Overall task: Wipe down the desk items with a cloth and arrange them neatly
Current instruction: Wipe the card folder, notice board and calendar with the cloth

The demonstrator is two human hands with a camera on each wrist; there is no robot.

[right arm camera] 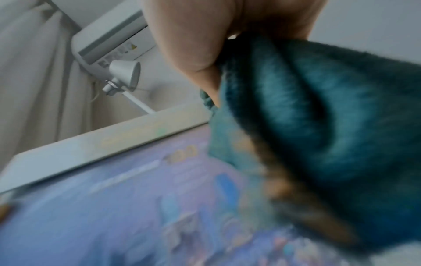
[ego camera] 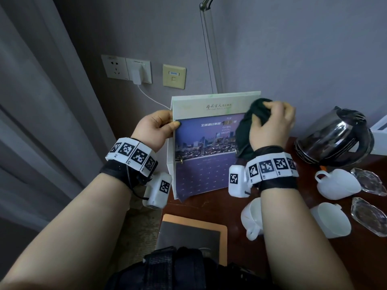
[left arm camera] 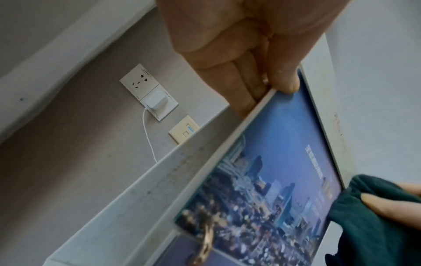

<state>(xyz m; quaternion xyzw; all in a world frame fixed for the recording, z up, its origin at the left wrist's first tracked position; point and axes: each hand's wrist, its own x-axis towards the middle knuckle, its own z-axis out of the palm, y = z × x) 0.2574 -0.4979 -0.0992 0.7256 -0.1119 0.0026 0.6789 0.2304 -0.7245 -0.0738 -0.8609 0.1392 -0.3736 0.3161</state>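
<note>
A desk calendar (ego camera: pixel 207 143) with a blue city picture and a white frame stands at the desk's back left corner. My left hand (ego camera: pixel 156 127) pinches its left edge, thumb on the front; the left wrist view shows the same pinch on the calendar (left arm camera: pixel 273 162) by my left hand (left arm camera: pixel 268 84). My right hand (ego camera: pixel 272 124) grips a dark green cloth (ego camera: pixel 249 126) and presses it against the calendar's upper right part. In the right wrist view the cloth (right arm camera: pixel 318 126) fills the right side over the blurred calendar (right arm camera: pixel 114 180), under my right hand (right arm camera: pixel 193 45).
On the dark wooden desk (ego camera: pixel 293 248) a glass kettle jug (ego camera: pixel 335 139) lies on its side at the right. Three white cups (ego camera: pixel 337 183) and two glass dishes (ego camera: pixel 368 218) lie near the right arm. A dark tray (ego camera: pixel 192 233) sits in front. Wall sockets (ego camera: pixel 125 69) with a charger are behind.
</note>
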